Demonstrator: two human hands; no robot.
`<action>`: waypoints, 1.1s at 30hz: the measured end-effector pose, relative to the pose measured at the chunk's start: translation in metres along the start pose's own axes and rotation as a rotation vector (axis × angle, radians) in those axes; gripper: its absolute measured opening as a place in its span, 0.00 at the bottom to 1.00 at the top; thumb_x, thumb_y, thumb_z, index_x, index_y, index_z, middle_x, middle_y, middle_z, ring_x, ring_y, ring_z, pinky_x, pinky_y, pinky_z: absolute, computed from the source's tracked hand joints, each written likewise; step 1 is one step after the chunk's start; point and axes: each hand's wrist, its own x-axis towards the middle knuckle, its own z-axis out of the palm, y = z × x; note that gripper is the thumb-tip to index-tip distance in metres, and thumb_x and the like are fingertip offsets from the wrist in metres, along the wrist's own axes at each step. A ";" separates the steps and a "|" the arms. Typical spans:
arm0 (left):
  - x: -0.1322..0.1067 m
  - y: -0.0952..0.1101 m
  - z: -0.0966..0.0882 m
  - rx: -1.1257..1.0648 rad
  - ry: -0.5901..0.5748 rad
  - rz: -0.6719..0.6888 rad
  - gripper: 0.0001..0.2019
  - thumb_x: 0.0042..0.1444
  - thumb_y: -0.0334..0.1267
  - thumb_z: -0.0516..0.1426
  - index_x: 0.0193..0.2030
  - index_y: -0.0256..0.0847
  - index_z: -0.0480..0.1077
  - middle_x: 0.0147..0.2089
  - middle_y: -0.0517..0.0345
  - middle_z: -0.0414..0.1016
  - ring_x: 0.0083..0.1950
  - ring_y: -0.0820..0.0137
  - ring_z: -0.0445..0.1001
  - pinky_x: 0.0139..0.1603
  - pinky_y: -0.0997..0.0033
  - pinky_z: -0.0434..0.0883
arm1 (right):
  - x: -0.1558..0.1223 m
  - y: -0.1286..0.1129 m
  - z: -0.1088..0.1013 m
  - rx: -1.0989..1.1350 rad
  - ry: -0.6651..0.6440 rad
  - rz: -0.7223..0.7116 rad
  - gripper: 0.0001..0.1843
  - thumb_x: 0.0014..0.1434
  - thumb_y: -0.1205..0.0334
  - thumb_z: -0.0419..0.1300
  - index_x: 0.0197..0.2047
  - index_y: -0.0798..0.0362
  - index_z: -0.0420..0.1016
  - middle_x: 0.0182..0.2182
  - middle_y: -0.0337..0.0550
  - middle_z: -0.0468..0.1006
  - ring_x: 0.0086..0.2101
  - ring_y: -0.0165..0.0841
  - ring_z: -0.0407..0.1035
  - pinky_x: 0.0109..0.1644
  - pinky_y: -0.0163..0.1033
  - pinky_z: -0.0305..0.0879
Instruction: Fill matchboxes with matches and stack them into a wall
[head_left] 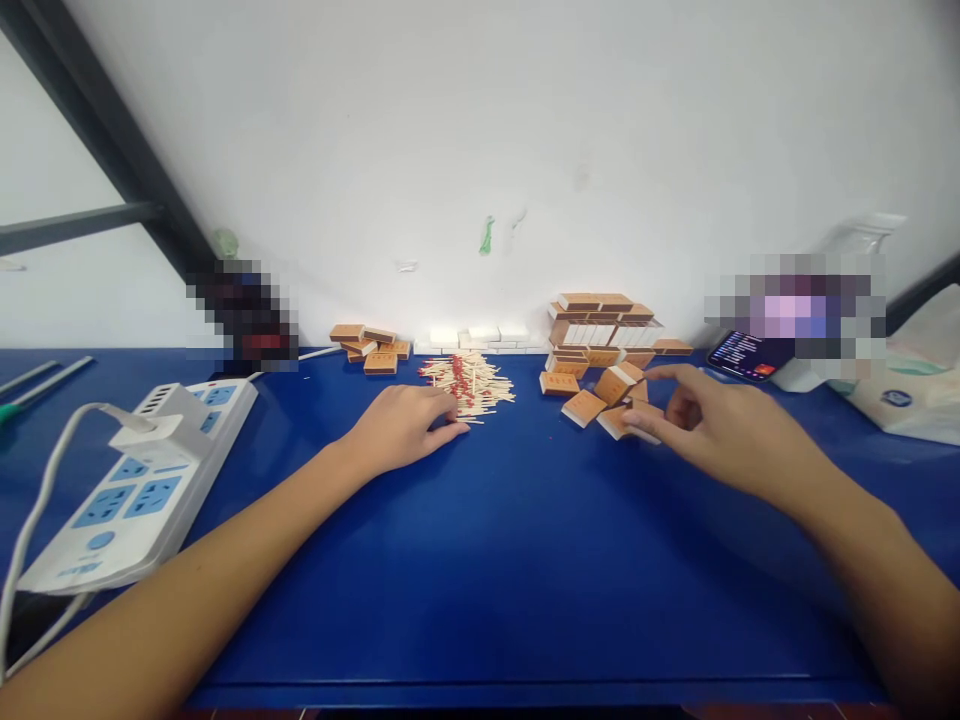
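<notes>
Near the far edge of the table [465, 570], right of centre: loose brown matchboxes [582, 407] lie in a jumbled heap, a few tilted and leaning on each other. Right hand [709, 425] is at the heap's right side, thumb and forefinger well parted, fingertips over the nearest boxes; can't tell if they make contact. Just behind the heap, a matchbox stack [592, 335] stands against the wall [375, 150], brown boxes on top, a row of white ends below. Left of the heap, around mid-table toward the far edge: match pile [480, 385], sticks roughly crosswise, red heads mostly in the middle and on the left. Left hand [405, 425] rests at its near-left side, fingers curled, thumb tip by the nearest sticks; can't tell if it's pinching one. Behind the matches, white box-shaped pieces [480, 337] line the far edge. Further left on that edge, a small matchbox cluster [381, 363]. Far right corner: lit phone [739, 356], propped up, then a soft white packet [911, 395]. Left side: power strip [154, 497] set diagonally, white plug [172, 440] in it.
</notes>
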 end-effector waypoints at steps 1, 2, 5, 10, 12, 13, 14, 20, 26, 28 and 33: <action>0.000 0.000 0.000 -0.003 0.002 -0.003 0.14 0.69 0.48 0.57 0.39 0.41 0.75 0.34 0.58 0.79 0.33 0.69 0.75 0.32 0.68 0.61 | 0.000 -0.002 0.001 0.030 -0.023 0.004 0.36 0.63 0.32 0.55 0.59 0.53 0.71 0.30 0.48 0.80 0.31 0.48 0.75 0.36 0.47 0.64; 0.000 0.000 0.000 -0.005 0.006 -0.003 0.14 0.69 0.48 0.57 0.39 0.41 0.75 0.34 0.58 0.79 0.32 0.69 0.75 0.31 0.68 0.61 | 0.000 -0.003 0.002 0.090 -0.035 0.003 0.35 0.64 0.32 0.54 0.58 0.53 0.72 0.30 0.48 0.81 0.31 0.47 0.75 0.36 0.46 0.65; 0.000 0.000 0.001 -0.003 0.020 0.001 0.14 0.69 0.49 0.57 0.38 0.41 0.75 0.33 0.58 0.78 0.31 0.69 0.74 0.31 0.69 0.60 | -0.002 0.000 0.000 0.293 0.045 0.015 0.28 0.69 0.37 0.51 0.54 0.51 0.76 0.35 0.47 0.82 0.33 0.40 0.75 0.39 0.44 0.68; 0.000 0.001 0.000 0.006 0.007 0.006 0.14 0.69 0.49 0.57 0.39 0.41 0.75 0.34 0.57 0.79 0.33 0.68 0.75 0.32 0.68 0.61 | -0.011 0.026 -0.007 0.376 -0.140 -0.155 0.18 0.65 0.50 0.60 0.55 0.44 0.78 0.56 0.49 0.78 0.51 0.44 0.74 0.51 0.45 0.72; 0.000 0.001 -0.001 0.016 0.003 0.007 0.15 0.69 0.49 0.56 0.40 0.41 0.75 0.34 0.57 0.79 0.33 0.68 0.75 0.32 0.68 0.61 | -0.016 0.036 -0.006 0.362 -0.268 -0.226 0.20 0.65 0.54 0.60 0.59 0.39 0.76 0.64 0.46 0.72 0.60 0.46 0.68 0.59 0.47 0.69; 0.000 0.001 -0.001 0.022 0.002 0.007 0.15 0.70 0.50 0.56 0.40 0.41 0.75 0.34 0.57 0.79 0.33 0.68 0.75 0.32 0.67 0.61 | -0.019 0.039 -0.005 0.349 -0.297 -0.226 0.21 0.65 0.55 0.60 0.60 0.38 0.75 0.65 0.45 0.70 0.61 0.46 0.66 0.62 0.49 0.67; 0.000 0.000 -0.001 0.029 0.004 0.005 0.15 0.70 0.50 0.56 0.39 0.41 0.75 0.34 0.57 0.78 0.32 0.68 0.74 0.31 0.67 0.61 | -0.022 0.041 -0.003 0.329 -0.318 -0.210 0.21 0.65 0.53 0.61 0.61 0.37 0.75 0.66 0.45 0.70 0.61 0.47 0.66 0.62 0.50 0.67; -0.001 0.000 0.000 0.022 0.015 -0.002 0.14 0.70 0.48 0.55 0.40 0.42 0.75 0.34 0.58 0.79 0.32 0.69 0.74 0.31 0.68 0.61 | -0.033 0.042 0.001 0.250 -0.338 -0.101 0.22 0.62 0.42 0.64 0.57 0.36 0.78 0.59 0.46 0.77 0.52 0.49 0.73 0.53 0.52 0.72; -0.001 0.001 -0.002 0.014 0.002 -0.021 0.13 0.70 0.46 0.55 0.42 0.42 0.75 0.36 0.58 0.80 0.34 0.68 0.76 0.33 0.68 0.62 | -0.017 0.039 -0.014 0.267 -0.314 -0.168 0.24 0.63 0.42 0.63 0.61 0.35 0.75 0.61 0.44 0.76 0.53 0.47 0.73 0.53 0.46 0.71; -0.001 0.001 -0.002 0.017 -0.001 -0.020 0.12 0.70 0.46 0.55 0.42 0.42 0.75 0.36 0.58 0.80 0.34 0.68 0.76 0.32 0.68 0.61 | -0.006 0.035 -0.017 0.263 -0.284 -0.193 0.26 0.63 0.42 0.63 0.62 0.37 0.74 0.63 0.44 0.75 0.55 0.45 0.71 0.56 0.45 0.69; -0.001 0.001 -0.003 0.024 -0.011 -0.025 0.12 0.70 0.45 0.55 0.41 0.41 0.75 0.35 0.57 0.79 0.33 0.68 0.75 0.31 0.68 0.60 | 0.013 0.025 -0.010 0.250 -0.266 -0.181 0.27 0.63 0.41 0.62 0.61 0.44 0.74 0.62 0.49 0.75 0.51 0.44 0.73 0.55 0.48 0.69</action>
